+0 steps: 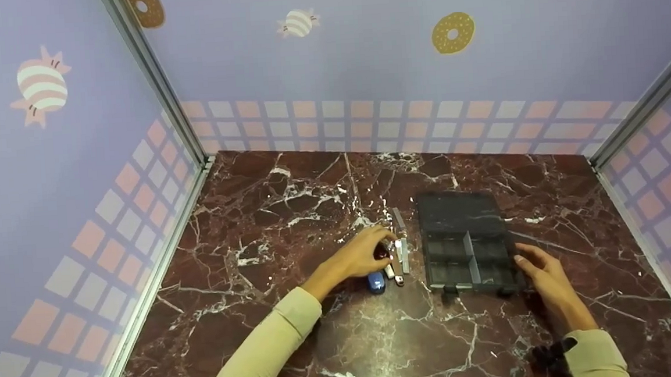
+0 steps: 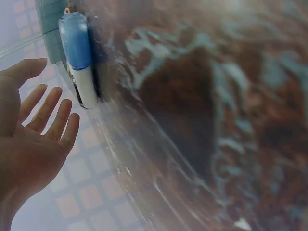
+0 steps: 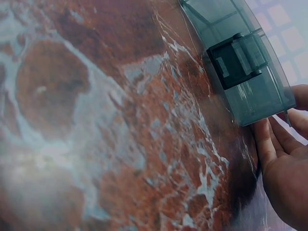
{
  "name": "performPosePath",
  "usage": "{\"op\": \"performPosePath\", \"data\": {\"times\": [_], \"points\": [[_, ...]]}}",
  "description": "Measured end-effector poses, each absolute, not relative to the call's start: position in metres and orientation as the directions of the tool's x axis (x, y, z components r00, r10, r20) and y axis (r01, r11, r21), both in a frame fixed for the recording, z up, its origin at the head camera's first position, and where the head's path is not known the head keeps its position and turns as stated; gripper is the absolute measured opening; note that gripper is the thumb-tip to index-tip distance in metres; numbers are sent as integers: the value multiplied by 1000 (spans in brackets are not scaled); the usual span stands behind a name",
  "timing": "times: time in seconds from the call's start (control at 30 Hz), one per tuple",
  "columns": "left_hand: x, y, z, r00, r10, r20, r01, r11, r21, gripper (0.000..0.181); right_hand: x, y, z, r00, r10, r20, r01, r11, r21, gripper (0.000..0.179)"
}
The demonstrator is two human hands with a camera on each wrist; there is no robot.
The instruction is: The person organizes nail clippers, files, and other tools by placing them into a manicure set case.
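Note:
My left hand [image 1: 368, 253] arches over a small cluster of items, fingers curved with the thumb apart. In the left wrist view its fingers [image 2: 57, 113] are relaxed, with a visible gap to a blue-and-white oblong item [image 2: 77, 45] standing beside them. The glossy blue item [image 1: 376, 282], a slim brown piece with a shiny end [image 1: 399, 279] and a grey strip [image 1: 405, 257] lie by the hand; a dark thing under the fingers is partly hidden. My right hand [image 1: 548, 277] grips the right edge of a dark see-through compartment box [image 1: 445, 263], its fingers against the wall.
A second grey strip [image 1: 398, 219] lies beyond the left hand. The box has latches [image 1: 449, 291] along its near edge and a pale divider [image 1: 471, 259] inside. Patterned walls [image 1: 331, 119] enclose the marbled tabletop [image 1: 267, 216] at the back and sides.

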State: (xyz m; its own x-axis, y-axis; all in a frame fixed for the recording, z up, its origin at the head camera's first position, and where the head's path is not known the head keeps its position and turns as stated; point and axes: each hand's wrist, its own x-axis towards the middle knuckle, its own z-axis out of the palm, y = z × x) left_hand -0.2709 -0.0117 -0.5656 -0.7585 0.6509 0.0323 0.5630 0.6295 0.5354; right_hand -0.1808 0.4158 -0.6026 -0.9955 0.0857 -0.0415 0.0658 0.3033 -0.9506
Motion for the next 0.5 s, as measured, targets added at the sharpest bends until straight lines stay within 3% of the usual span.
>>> {"op": "performPosePath", "data": {"times": [0.5], "points": [[-278,-18,-578,-749,662,-23,559,651,514,54,-184,418,-606,-993,110,-52,81,282,-956,51]]}}
